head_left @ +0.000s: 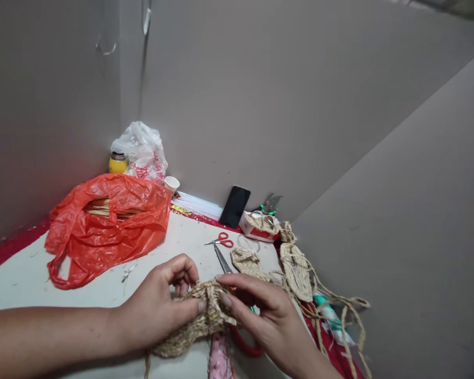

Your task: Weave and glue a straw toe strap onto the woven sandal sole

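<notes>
Both my hands hold what looks like a woven straw sandal [185, 334], low in the middle of the view. My left hand [158, 297] pinches its upper edge, thumb on the near face and the other fingers curled behind. From the other side my right hand [266, 313] grips the same edge between thumb and fingers. Strands bunch up between the two thumbs. Behind my right hand lie large scissors [223, 259], blades pointing away and red handle partly hidden. A pink wrapped object [220, 358] lies under the straw work.
A red plastic bag [114, 237] with straw strips sits left. Small red-handled scissors [223, 240], a phone [235, 206] and pruning shears [269, 204] lie further back. Straw soles [296, 268] and loose cords [349, 305] crowd the right edge. A paper cup [171, 184] stands near the wall.
</notes>
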`<state>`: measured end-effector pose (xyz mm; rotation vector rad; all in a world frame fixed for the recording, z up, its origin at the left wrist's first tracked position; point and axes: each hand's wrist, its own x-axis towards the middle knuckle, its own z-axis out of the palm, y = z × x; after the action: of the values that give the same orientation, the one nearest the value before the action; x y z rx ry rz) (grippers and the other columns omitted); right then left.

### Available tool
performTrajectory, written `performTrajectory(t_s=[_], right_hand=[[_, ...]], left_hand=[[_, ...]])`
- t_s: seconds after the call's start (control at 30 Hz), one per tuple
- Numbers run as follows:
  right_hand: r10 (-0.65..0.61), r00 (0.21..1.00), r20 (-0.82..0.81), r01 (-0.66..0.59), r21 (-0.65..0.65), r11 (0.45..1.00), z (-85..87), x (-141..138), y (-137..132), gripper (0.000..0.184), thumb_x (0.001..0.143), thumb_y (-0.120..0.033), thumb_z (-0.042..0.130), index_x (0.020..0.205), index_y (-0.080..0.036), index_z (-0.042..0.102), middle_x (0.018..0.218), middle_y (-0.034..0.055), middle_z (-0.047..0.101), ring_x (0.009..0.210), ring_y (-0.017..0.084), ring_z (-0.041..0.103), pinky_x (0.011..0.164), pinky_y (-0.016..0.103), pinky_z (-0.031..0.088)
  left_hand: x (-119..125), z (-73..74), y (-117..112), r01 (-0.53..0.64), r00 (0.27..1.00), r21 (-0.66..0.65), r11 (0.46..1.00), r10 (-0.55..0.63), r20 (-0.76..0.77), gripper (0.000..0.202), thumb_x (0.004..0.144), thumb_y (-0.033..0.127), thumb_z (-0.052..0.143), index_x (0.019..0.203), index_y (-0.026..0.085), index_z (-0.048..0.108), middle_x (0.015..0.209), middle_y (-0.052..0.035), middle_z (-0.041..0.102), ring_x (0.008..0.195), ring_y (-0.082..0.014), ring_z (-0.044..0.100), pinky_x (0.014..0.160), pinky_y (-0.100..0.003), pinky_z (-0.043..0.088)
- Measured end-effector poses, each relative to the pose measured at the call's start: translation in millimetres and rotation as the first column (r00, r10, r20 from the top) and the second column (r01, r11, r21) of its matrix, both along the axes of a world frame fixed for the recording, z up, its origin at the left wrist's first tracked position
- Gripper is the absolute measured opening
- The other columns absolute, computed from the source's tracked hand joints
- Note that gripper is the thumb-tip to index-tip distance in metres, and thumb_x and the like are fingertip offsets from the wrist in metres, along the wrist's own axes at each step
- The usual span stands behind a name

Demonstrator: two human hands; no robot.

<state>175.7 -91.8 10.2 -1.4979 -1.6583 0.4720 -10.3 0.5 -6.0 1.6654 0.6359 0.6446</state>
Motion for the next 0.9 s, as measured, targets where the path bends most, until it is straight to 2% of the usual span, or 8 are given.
performTrajectory(t_s=[0.1,0.27,0.4,0.67,0.9], right_hand=[[-0.009,1.0,0.017,0.009,0.045,0.999,-1.1,1,1,0.013,0.08,-0.018,0.067,0.091,-0.023,0.073,0.076,-0.0009,0.076,0.059,0.011,0.066,0.057,0.018,0.052],[-0.023,1.0,0.0,0.023,0.125,0.992,-1.9,-1,1,0.018,0.077,-0.014,0.068,0.09,-0.025,0.074,0.08,-0.0012,0.077,0.067,0.012,0.07,0.062,0.017,0.053],[-0.028,0.999,-0.019,0.03,0.119,0.992,-2.9,-3,0,0.017,0.076,-0.014,0.068,0.088,-0.024,0.074,0.077,-0.0005,0.077,0.063,0.012,0.069,0.057,0.017,0.053],[-0.051,0.998,-0.029,0.053,0.055,0.997,-5.5,-4,-4,0.011,0.078,-0.017,0.065,0.083,-0.021,0.074,0.068,0.0006,0.072,0.053,0.013,0.063,0.05,0.021,0.049],[-0.07,0.996,-0.048,0.072,0.047,0.996,-6.8,-10,-4,0.009,0.077,-0.016,0.064,0.078,-0.02,0.073,0.063,-0.0004,0.07,0.05,0.012,0.059,0.047,0.021,0.046]], left_hand=[[0,-2.3,1,0.006,0.999,0.018,1.0,-0.006,0.037,0.019,0.072,0.014,0.063,0.083,0.02,0.049,0.07,0.0069,0.045,0.066,-0.0105,0.044,0.063,-0.022,0.04],[-2,-6.9,-1,-0.025,0.998,0.178,0.984,0.016,0.056,0.009,0.077,0.016,0.063,0.081,0.019,0.055,0.071,0.0053,0.05,0.066,-0.01,0.047,0.063,-0.021,0.041],[-3,-9.4,-3,-0.042,0.998,0.232,0.972,0.031,0.048,0.005,0.078,0.018,0.063,0.082,0.018,0.061,0.07,0.0038,0.056,0.065,-0.0105,0.051,0.063,-0.021,0.042],[-1,-9.2,-4,-0.062,0.998,0.146,0.987,0.063,-0.001,0.004,0.073,0.02,0.067,0.076,0.018,0.065,0.063,0.003,0.057,0.06,-0.011,0.05,0.058,-0.02,0.041],[1,-14.5,-5,-0.013,1.0,0.008,1.0,0.013,-0.008,0.006,0.074,0.022,0.065,0.076,0.017,0.062,0.06,0.0048,0.048,0.058,-0.0101,0.044,0.055,-0.02,0.038]])
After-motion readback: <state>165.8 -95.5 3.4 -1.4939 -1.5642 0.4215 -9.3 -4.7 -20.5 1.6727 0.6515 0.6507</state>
